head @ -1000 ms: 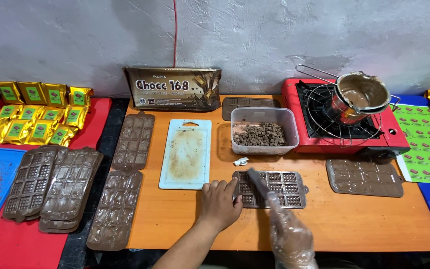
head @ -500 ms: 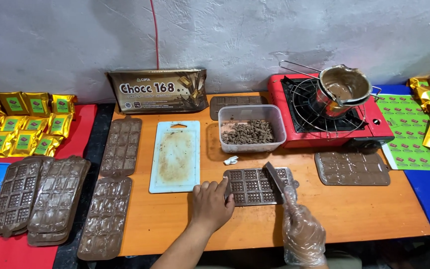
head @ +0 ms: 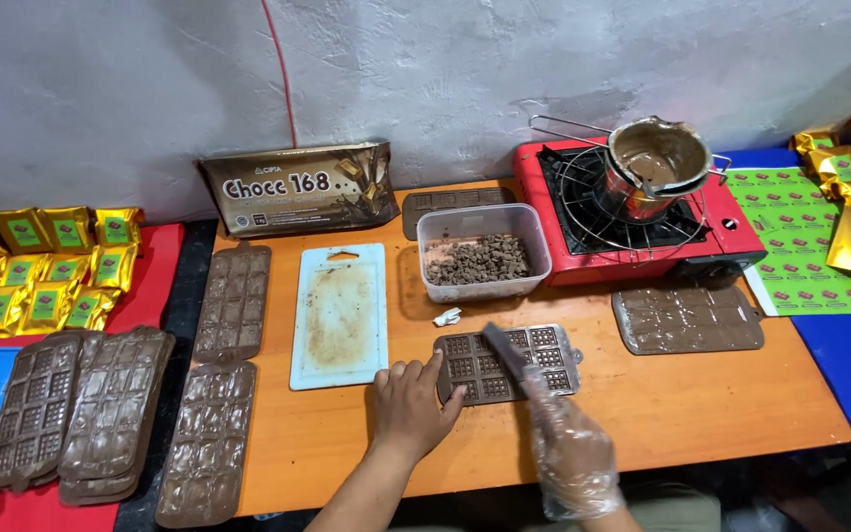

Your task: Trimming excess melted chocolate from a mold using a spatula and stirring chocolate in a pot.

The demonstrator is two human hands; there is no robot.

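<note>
A grey chocolate mould [head: 544, 347] filled with brown chocolate lies on the orange table [head: 701, 414]. My bare left hand [head: 409, 406] rests on the table with its fingertips pressing the mould's left edge. My right hand [head: 571, 455], in a clear plastic glove, grips a scraper [head: 506, 350] whose blade lies slanted across the mould's middle. A small crumpled white scrap [head: 446, 316] sits just above the mould.
A white cutting board [head: 340, 313], a clear tub of chocolate pieces [head: 485, 254], a red gas stove [head: 632, 229] with a metal pot [head: 658, 163], a large dark chocolate bag [head: 297, 187], several filled moulds [head: 211, 438] at left, another mould [head: 687, 317] at right, gold packets [head: 41, 266].
The view shifted slightly. My right hand drew the scraper leftward from the mould's right part toward its middle. My left hand stayed at the mould's left edge.
</note>
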